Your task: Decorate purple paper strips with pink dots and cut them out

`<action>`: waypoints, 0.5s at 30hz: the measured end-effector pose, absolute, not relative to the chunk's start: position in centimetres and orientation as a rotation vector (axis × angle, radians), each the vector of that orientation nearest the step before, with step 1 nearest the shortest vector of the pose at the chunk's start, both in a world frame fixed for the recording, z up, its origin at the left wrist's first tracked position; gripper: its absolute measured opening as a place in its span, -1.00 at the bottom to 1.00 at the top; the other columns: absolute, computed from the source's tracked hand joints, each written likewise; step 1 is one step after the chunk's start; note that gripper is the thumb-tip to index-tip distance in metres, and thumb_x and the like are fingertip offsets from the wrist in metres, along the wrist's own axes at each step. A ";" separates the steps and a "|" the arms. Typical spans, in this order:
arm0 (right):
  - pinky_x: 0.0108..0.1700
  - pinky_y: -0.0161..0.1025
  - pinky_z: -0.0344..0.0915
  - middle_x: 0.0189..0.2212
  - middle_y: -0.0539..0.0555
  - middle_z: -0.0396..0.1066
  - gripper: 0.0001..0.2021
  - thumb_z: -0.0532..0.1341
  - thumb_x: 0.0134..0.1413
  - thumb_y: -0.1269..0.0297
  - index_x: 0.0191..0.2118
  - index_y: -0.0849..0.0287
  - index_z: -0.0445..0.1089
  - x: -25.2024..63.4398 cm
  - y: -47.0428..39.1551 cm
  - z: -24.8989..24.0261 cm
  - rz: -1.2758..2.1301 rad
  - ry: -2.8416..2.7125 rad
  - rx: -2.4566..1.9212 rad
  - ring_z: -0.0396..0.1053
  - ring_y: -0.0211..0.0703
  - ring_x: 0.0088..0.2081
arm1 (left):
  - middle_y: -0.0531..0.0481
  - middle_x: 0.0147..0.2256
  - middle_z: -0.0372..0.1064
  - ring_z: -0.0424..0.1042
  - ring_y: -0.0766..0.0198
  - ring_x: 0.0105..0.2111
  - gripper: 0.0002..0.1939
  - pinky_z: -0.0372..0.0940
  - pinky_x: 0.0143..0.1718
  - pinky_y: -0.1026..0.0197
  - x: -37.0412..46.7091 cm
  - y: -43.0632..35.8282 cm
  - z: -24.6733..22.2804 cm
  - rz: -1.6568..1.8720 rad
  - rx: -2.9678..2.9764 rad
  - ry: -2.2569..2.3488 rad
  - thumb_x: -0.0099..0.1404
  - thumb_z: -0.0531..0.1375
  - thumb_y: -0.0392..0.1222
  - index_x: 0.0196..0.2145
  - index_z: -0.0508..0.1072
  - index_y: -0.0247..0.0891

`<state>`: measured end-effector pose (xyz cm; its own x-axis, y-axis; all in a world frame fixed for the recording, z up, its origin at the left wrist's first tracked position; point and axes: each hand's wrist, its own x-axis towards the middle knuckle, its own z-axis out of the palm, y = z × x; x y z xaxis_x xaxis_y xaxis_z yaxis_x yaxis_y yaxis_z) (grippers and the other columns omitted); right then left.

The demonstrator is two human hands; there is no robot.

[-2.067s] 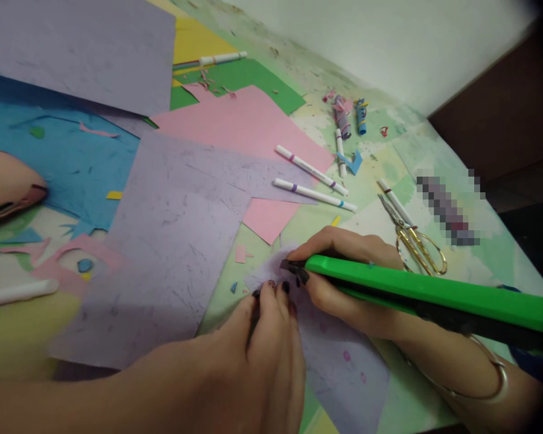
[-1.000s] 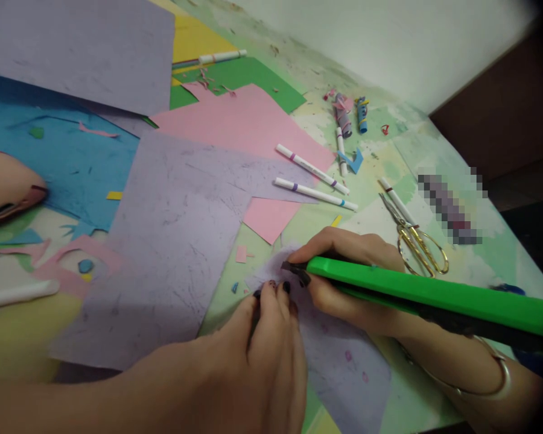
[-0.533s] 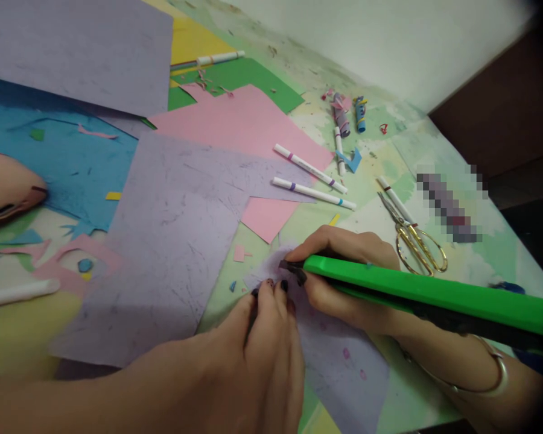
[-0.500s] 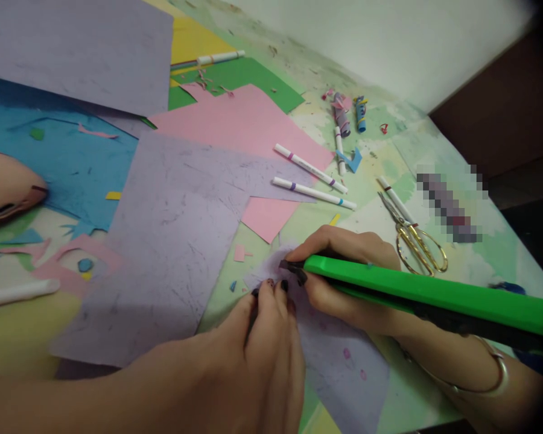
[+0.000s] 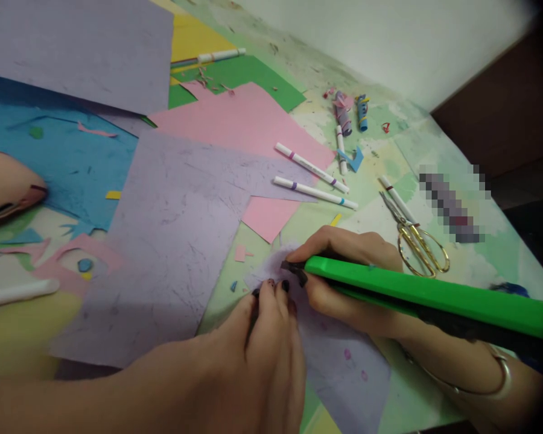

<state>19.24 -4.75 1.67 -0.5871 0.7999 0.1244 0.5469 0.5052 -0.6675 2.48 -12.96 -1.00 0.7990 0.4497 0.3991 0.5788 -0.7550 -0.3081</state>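
in my head view, my left hand [image 5: 271, 343] lies flattened, fingers together, on the marked purple sheet [image 5: 353, 374], and my right hand [image 5: 344, 247] pinches the green tool [image 5: 416, 288] near its dark front end. that sheet is on the table [image 5: 479, 265], inward from its right edge, running towards the near side. i'd judge the step in hand as close work with the tip beside my left fingertips; whether it touches the paper i can't tell. the next move calls for a flat, braced sheet, small tip movements and those fingertips clear. the gold-handled scissors [image 5: 406, 232] lie between my right hand and the table's right edge.
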 end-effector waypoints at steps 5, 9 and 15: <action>-0.54 -0.44 0.21 -0.63 -0.09 0.42 -0.84 0.14 -0.18 0.49 -0.42 0.16 0.41 19.2 -5.0 1.2 0.811 -2.285 -1.104 0.30 -0.40 -0.63 | -0.18 -0.24 0.53 0.48 -0.03 -0.19 -0.73 0.43 -0.24 0.08 2.5 -13.0 -1.0 -0.452 -2.569 -0.780 0.19 0.13 -0.29 -0.18 0.50 -0.45; -0.52 -0.42 0.26 -0.57 -0.07 0.45 -0.85 0.17 -0.15 0.49 -0.39 0.16 0.43 19.6 -4.9 1.3 0.863 -2.254 -1.081 0.34 -0.36 -0.59 | -0.20 -0.23 0.52 0.48 -0.04 -0.19 -0.71 0.43 -0.23 0.07 2.6 -13.0 -1.0 -0.434 -2.563 -0.760 0.21 0.12 -0.28 -0.16 0.50 -0.47; -0.43 -0.34 0.35 -0.32 0.04 0.50 -0.86 0.18 0.04 0.43 -0.24 0.13 0.40 21.3 -4.2 2.5 0.872 -2.059 -1.116 0.45 -0.24 -0.39 | -0.13 -0.26 0.53 0.49 0.08 -0.25 -0.72 0.41 -0.22 0.15 2.8 -13.0 -0.5 -0.419 -2.505 -0.801 0.16 0.10 -0.30 -0.20 0.52 -0.39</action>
<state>21.31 -4.19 2.50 -0.4412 0.8718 0.2129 0.4533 0.4213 -0.7855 2.78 -13.03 -0.50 0.7824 0.4617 0.4180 0.6067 -0.7168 -0.3438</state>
